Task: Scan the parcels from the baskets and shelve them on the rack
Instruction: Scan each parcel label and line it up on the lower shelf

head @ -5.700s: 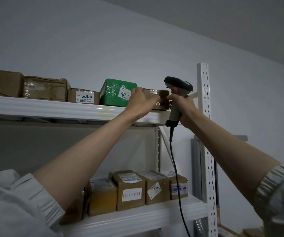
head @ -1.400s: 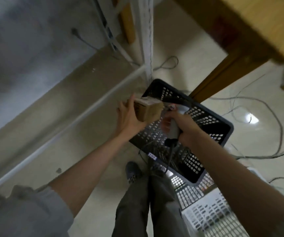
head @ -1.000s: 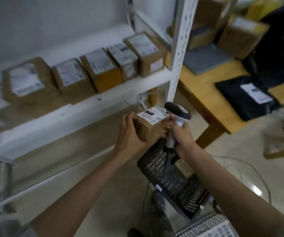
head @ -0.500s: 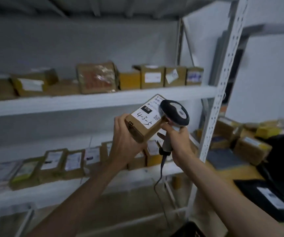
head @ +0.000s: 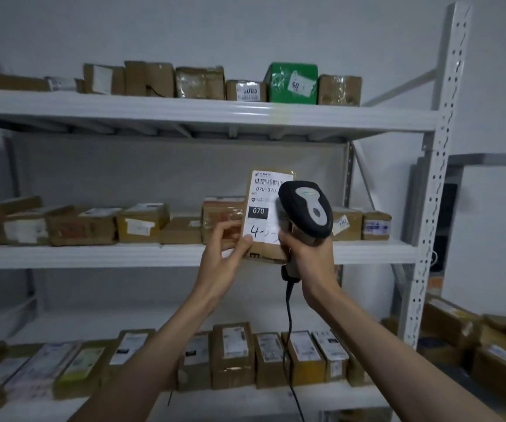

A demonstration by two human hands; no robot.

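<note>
The rack (head: 428, 184) fills the view, its three shelves lined with boxes. In front of its middle shelf, the left hand (head: 224, 257) pinches a small brown parcel (head: 265, 214) at its lower left corner, thumb on the white label. The label faces the camera and reads 070. Just right of the parcel and overlapping its edge, the right hand (head: 312, 257) has its fingers wrapped around the handle of a black scanner (head: 306, 208), whose cord (head: 289, 330) hangs down. A green box (head: 293, 83) sits on the rack's top shelf.
</note>
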